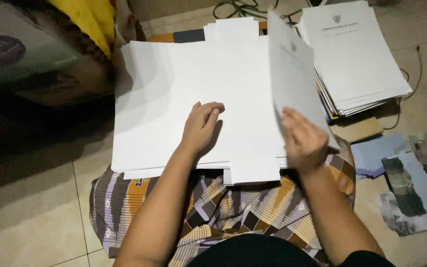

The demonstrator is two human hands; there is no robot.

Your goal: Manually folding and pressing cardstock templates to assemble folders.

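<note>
Presently, left hand (pixel 201 124): lies palm down, fingers loosely curled, grasping nothing, pressing on the white sheets (pixel 174 94).
Right hand (pixel 303 141): pinches the lower edge of a lifted paper sheet (pixel 292 74), which stands tilted on edge.
White sheets: spread over a patterned cloth (pixel 233 207) on the lap.
Printed paper stack (pixel 354 54): on the floor, just right of the lifted sheet.

Two hands are in view, a left hand (pixel 201 126) and a right hand (pixel 303 141), with one lifted sheet (pixel 292 74) among two stacks of white paper: one stack on the lap (pixel 174 89), one stack on the floor (pixel 357 54). One patterned cloth (pixel 233 207) and one yellow cloth (pixel 92 17) show; loose scraps too jumbled to count.
</note>
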